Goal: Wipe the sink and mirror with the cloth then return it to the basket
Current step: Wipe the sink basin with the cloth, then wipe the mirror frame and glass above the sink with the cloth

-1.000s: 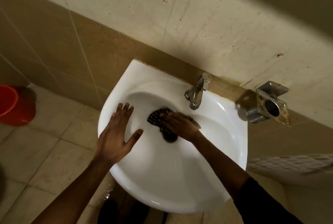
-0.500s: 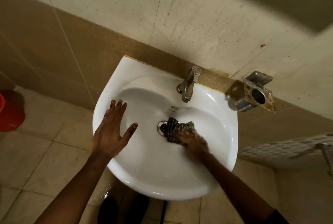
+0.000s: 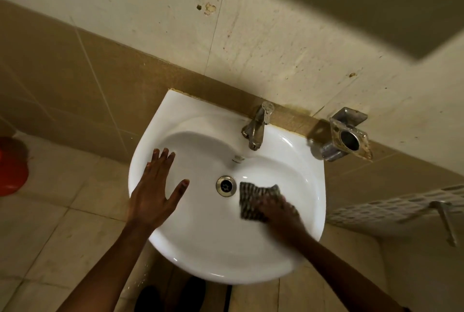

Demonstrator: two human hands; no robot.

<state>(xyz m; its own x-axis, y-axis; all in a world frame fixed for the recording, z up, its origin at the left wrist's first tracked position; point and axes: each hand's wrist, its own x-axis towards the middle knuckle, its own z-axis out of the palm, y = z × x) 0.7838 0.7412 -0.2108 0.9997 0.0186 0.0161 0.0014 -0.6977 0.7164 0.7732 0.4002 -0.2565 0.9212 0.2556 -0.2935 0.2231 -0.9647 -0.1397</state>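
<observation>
A white wall-mounted sink (image 3: pixel 213 256) fills the middle of the view, with a metal drain (image 3: pixel 226 185) at its centre. A dark checkered cloth (image 3: pixel 252 201) lies pressed on the basin just right of the drain. My right hand (image 3: pixel 280 213) holds it down from the right, blurred by motion. My left hand (image 3: pixel 155 191) rests flat, fingers spread, on the sink's left rim and inner slope. No mirror or basket shows.
A metal tap (image 3: pixel 257 127) stands at the sink's back edge. A rusty metal wall holder (image 3: pixel 347 134) sits right of it. A red bucket (image 3: pixel 11 166) stands on the tiled floor at far left. A white perforated shelf (image 3: pixel 401 208) juts from the right.
My right hand has swept the cloth from over the drain rightward across the basin, uncovering the drain. My left hand stayed on the left rim.
</observation>
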